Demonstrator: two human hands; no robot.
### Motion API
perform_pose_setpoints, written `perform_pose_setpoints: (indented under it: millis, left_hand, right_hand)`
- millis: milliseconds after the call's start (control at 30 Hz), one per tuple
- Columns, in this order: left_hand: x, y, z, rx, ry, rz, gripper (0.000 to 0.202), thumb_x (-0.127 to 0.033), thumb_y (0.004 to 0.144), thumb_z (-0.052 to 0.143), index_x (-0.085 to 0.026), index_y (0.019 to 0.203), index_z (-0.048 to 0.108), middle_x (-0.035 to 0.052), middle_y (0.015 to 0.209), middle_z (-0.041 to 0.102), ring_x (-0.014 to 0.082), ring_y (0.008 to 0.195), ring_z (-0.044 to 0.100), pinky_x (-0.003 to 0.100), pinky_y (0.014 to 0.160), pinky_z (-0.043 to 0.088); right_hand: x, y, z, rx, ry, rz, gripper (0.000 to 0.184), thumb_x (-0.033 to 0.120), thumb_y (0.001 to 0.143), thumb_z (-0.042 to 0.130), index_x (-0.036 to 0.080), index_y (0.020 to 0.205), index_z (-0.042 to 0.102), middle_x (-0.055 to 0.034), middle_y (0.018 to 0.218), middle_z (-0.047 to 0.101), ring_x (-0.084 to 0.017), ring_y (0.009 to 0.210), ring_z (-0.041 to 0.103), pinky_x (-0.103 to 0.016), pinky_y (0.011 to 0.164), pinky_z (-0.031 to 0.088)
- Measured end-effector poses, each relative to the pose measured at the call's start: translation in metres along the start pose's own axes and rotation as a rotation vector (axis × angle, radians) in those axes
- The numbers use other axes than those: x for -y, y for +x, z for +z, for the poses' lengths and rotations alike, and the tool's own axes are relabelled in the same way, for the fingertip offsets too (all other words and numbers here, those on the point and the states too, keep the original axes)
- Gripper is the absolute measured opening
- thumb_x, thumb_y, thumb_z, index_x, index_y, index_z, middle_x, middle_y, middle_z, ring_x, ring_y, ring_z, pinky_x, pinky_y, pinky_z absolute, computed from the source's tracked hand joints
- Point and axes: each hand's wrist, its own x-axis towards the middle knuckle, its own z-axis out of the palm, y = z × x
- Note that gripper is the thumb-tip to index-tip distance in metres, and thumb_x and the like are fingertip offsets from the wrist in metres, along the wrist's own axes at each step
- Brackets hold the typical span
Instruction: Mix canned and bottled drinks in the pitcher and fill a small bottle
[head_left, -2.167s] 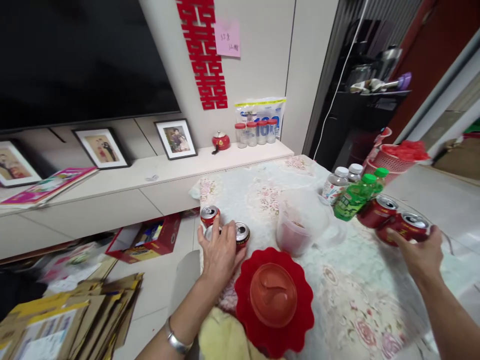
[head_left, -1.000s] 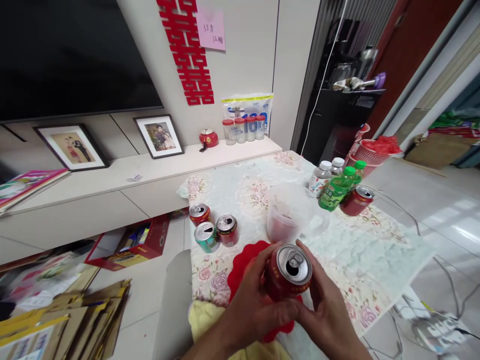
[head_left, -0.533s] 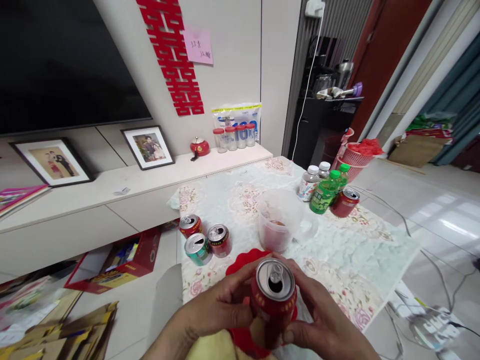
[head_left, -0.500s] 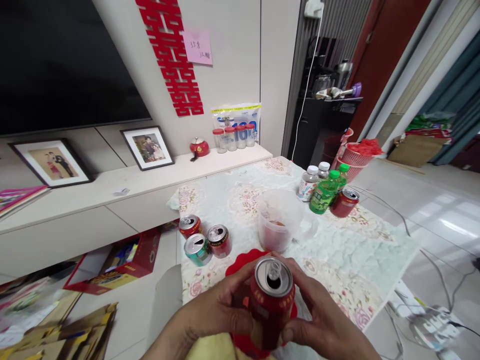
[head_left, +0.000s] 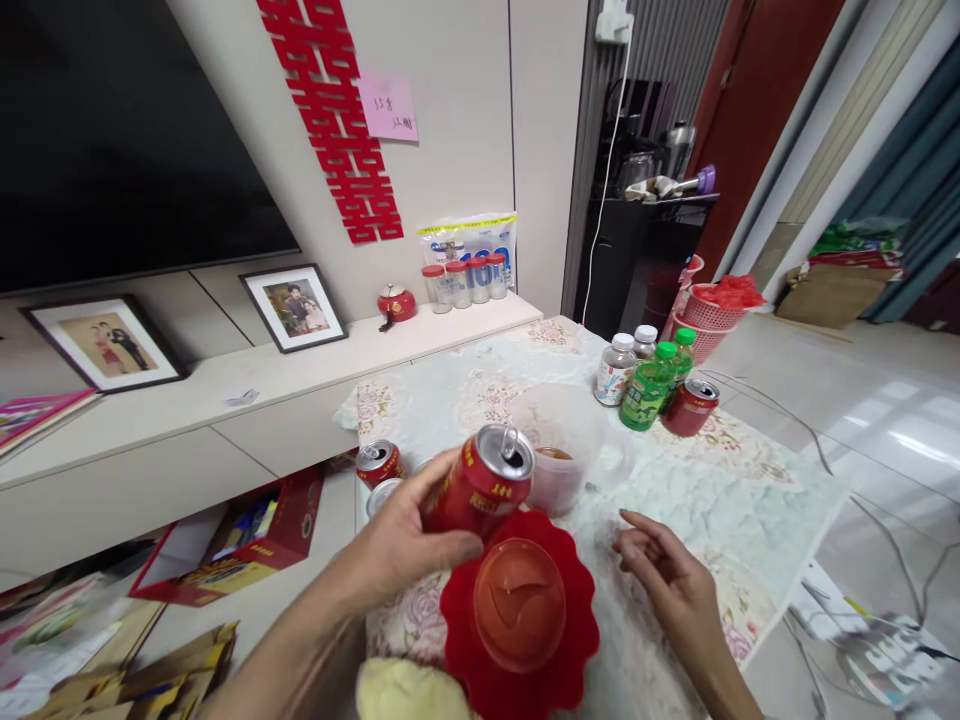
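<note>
1. Head view, background: a pale console [head_left: 375,345] runs along the wall on the far side; in front stands a table under a floral cloth [head_left: 675,470].
2. The left hand [head_left: 397,545] grasps a red can [head_left: 480,490] round its side, thumb on the near face. That side grip probably keeps the opened top free and the can steady.
3. The right hand [head_left: 664,570] is empty, its fingers loosely curled above the cloth on the right.
4. The held can is left of centre, before the clear tub [head_left: 559,490] and by the far left rim of the red scalloped dish [head_left: 577,600]; it looks lifted, though its base is hidden.
5. Its top points up, leaning right; the long axis slants down to the near left. The drinking hole faces right, tab raised.
6. Another red can [head_left: 379,462] at left and the bottles [head_left: 649,395] at far right stand upright, perhaps grouped to leave the middle for handling.
</note>
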Motion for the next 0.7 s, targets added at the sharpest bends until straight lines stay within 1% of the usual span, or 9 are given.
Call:
perform_pose_setpoints:
  millis: [33, 67, 133, 167, 233, 300, 367, 500, 700]
  left_hand:
    - [-0.011, 0.005, -0.005, -0.043, 0.116, 0.014, 0.078, -0.032, 0.071, 0.091, -0.027, 0.143, 0.06, 0.0076, 0.139, 0.069, 0.0299, 0.127, 0.065, 0.035, 0.107, 0.052]
    - [-0.021, 0.011, -0.008, -0.087, 0.215, 0.002, 0.08, -0.033, 0.071, 0.09, -0.026, 0.144, 0.058, 0.0085, 0.138, 0.069, 0.0306, 0.121, 0.068, 0.038, 0.103, 0.054]
    - [-0.038, 0.023, -0.014, -0.107, 0.377, -0.044, 0.085, -0.037, 0.075, 0.086, -0.028, 0.151, 0.05, 0.0094, 0.129, 0.072, 0.0311, 0.106, 0.073, 0.043, 0.091, 0.059]
    - [-0.045, 0.03, -0.016, -0.106, 0.465, -0.015, 0.084, -0.037, 0.076, 0.084, -0.028, 0.151, 0.049, 0.0095, 0.129, 0.071, 0.0315, 0.106, 0.072, 0.045, 0.091, 0.059]
    - [-0.055, 0.044, -0.021, -0.102, 0.664, 0.134, 0.078, -0.035, 0.075, 0.083, -0.025, 0.147, 0.055, 0.0105, 0.139, 0.064, 0.0328, 0.12, 0.066, 0.048, 0.103, 0.053]
    - [-0.061, 0.058, -0.025, -0.079, 0.841, 0.245, 0.074, -0.033, 0.078, 0.08, -0.024, 0.147, 0.055, 0.0107, 0.139, 0.061, 0.0319, 0.125, 0.062, 0.049, 0.109, 0.049]
    - [-0.066, 0.069, -0.027, -0.048, 1.004, 0.292, 0.075, -0.029, 0.08, 0.077, -0.025, 0.15, 0.051, 0.0102, 0.135, 0.061, 0.0305, 0.124, 0.06, 0.051, 0.11, 0.048]
    - [-0.073, 0.084, -0.02, -0.007, 1.253, 0.324, 0.078, -0.022, 0.08, 0.078, -0.025, 0.152, 0.048, 0.0108, 0.134, 0.06, 0.0314, 0.126, 0.055, 0.052, 0.112, 0.044]
    - [-0.076, 0.094, -0.007, 0.038, 1.439, 0.344, 0.075, -0.013, 0.08, 0.078, -0.022, 0.15, 0.051, 0.0115, 0.13, 0.059, 0.0299, 0.118, 0.052, 0.05, 0.108, 0.044]
  right_hand:
    - [-0.01, 0.001, -0.003, -0.045, -0.016, 0.028, 0.051, 0.062, 0.083, 0.074, 0.019, 0.109, 0.076, -0.0056, 0.078, 0.074, -0.019, 0.068, 0.069, -0.029, 0.064, 0.059]
    - [-0.019, 0.002, -0.006, -0.073, -0.026, 0.051, 0.052, 0.063, 0.082, 0.075, 0.018, 0.108, 0.075, -0.0051, 0.076, 0.073, -0.019, 0.066, 0.068, -0.028, 0.062, 0.058]
    - [-0.031, 0.003, -0.009, -0.119, -0.039, 0.099, 0.055, 0.065, 0.079, 0.075, 0.017, 0.106, 0.075, -0.0049, 0.075, 0.073, -0.018, 0.064, 0.067, -0.029, 0.06, 0.057]
    - [-0.035, 0.002, -0.009, -0.132, -0.042, 0.121, 0.056, 0.065, 0.079, 0.075, 0.016, 0.107, 0.075, -0.005, 0.075, 0.073, -0.018, 0.064, 0.066, -0.029, 0.061, 0.057]
    - [-0.04, 0.001, -0.01, -0.142, -0.043, 0.157, 0.059, 0.065, 0.078, 0.075, 0.015, 0.108, 0.074, -0.005, 0.076, 0.073, -0.019, 0.065, 0.066, -0.03, 0.062, 0.057]
    - [-0.04, 0.0, -0.009, -0.142, -0.037, 0.182, 0.061, 0.066, 0.076, 0.076, 0.015, 0.109, 0.074, -0.0041, 0.074, 0.071, -0.019, 0.065, 0.065, -0.03, 0.062, 0.056]
    - [-0.039, 0.0, -0.009, -0.137, -0.023, 0.196, 0.062, 0.067, 0.075, 0.076, 0.015, 0.109, 0.074, -0.0036, 0.073, 0.07, -0.018, 0.065, 0.065, -0.03, 0.064, 0.056]
    - [-0.035, 0.0, -0.009, -0.129, 0.002, 0.211, 0.061, 0.068, 0.075, 0.076, 0.016, 0.109, 0.073, -0.0032, 0.072, 0.069, -0.019, 0.065, 0.065, -0.031, 0.064, 0.056]
    - [-0.032, -0.001, -0.009, -0.13, 0.024, 0.218, 0.062, 0.069, 0.073, 0.078, 0.017, 0.107, 0.074, -0.0022, 0.07, 0.067, -0.018, 0.061, 0.062, -0.031, 0.062, 0.055]
